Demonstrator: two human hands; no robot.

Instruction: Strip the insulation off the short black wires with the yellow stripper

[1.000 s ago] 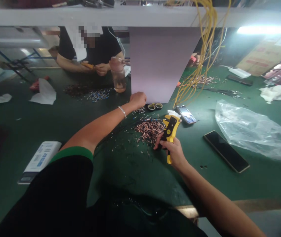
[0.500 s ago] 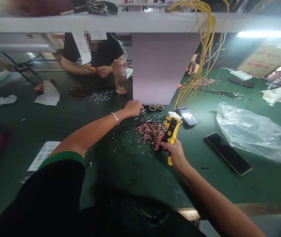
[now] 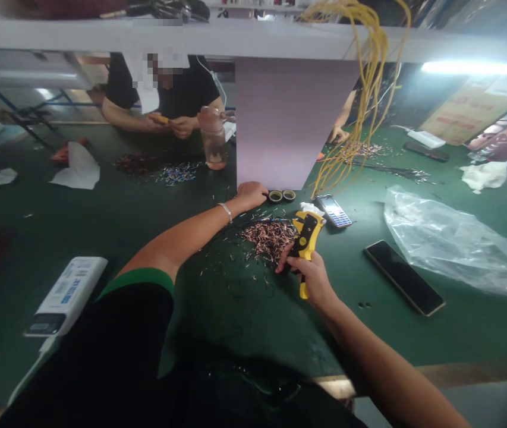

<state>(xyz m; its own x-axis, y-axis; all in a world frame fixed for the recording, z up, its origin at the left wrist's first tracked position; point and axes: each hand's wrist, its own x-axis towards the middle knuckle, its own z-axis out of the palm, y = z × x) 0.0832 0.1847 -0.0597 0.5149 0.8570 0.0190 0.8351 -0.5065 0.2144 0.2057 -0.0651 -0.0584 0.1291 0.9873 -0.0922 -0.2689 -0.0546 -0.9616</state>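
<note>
In my right hand [image 3: 313, 274] is a yellow and black wire stripper [image 3: 305, 236], its head pointing away from me and my fingers round its handles. My left hand [image 3: 252, 195] reaches forward to the foot of the pale upright panel, back of the hand up. Its fingers look curled, and what they hold, if anything, is hidden. Two small black tape rolls [image 3: 275, 196] lie right beside those fingertips. Between my hands spreads a pile of short copper-coloured wire pieces [image 3: 268, 238], with some blue-tipped and dark wires along its far edge.
A keypad phone [image 3: 334, 211], a smartphone [image 3: 405, 277] and a clear plastic bag [image 3: 452, 241] lie to the right. At left is a white power bank [image 3: 66, 296] with a cable. Yellow cables [image 3: 346, 157] hang from the shelf. Across the table, a person works near a bottle [image 3: 214, 139].
My left hand has shifted a little to the right along the panel's foot, closer to the tape rolls. The right hand keeps the wire stripper in nearly the same place. The view has turned slightly.
</note>
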